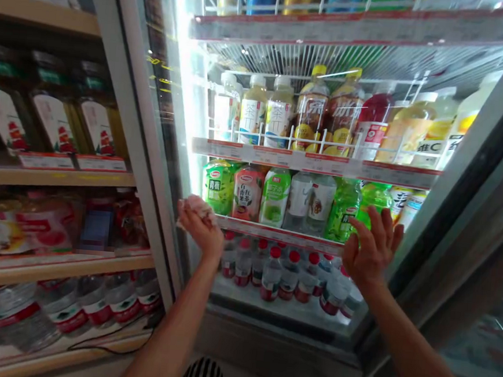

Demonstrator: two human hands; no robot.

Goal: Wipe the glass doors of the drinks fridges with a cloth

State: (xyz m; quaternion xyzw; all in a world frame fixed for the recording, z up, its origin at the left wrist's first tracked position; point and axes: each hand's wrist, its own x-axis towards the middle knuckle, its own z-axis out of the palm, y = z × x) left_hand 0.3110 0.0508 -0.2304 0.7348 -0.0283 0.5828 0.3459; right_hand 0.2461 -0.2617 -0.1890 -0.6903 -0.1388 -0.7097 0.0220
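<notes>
My left hand (203, 224) is closed on a crumpled pinkish-white cloth (196, 206) at the left side of a lit glass-front drinks cooler, just below a green bottle (217, 184). The cloth appears to lie against the glass near the door frame (146, 163). At the right, my right hand (371, 247) is raised with its fingers spread and nothing in it. It is in front of the green bottles (345, 203) on the lower shelf; whether it touches the glass I cannot tell.
Behind the glass, tea and juice bottles (312, 109) stand on the middle shelf (314, 161), and small red-capped water bottles (272, 277) on the cooler floor. To the left, wooden shelves (56, 178) carry dark bottles and packs. A black cable (108, 348) trails along the lowest one.
</notes>
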